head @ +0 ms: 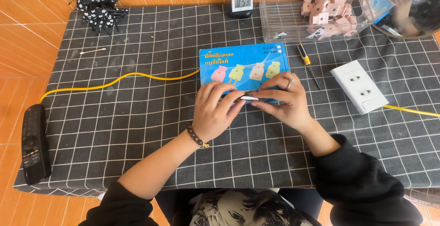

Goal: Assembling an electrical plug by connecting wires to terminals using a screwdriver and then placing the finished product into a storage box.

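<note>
Left hand point(213, 111) and right hand point(283, 98) meeting near the middle of the counter point(137, 129), over the near edge of a blue box point(243, 65). Fingers of both pressed together, pinching the ends of a thin cable end point(250, 96), white-tipped, held between them just above the checked cloth. Bead bracelet on the left wrist, ring on a right finger.

Yellow cord point(114, 80) running from the left edge of the counter toward the blue box and disappearing behind the hands. White socket plate point(360, 86) lying toward the right edge, another stretch of yellow cord leaving it rightward. Screwdriver point(306, 63) with yellow-and-blue handle between box and socket plate, touching neither. Clear plastic bin point(293, 17) at the far right corner, pink plugs point(332, 6) heaped in its right half. Small digital clock point(241, 3) on the far edge beside the bin. Dark patterned cloth bundle point(97, 5) at the far left corner. Black remote point(33, 143) on the near left edge.
</note>
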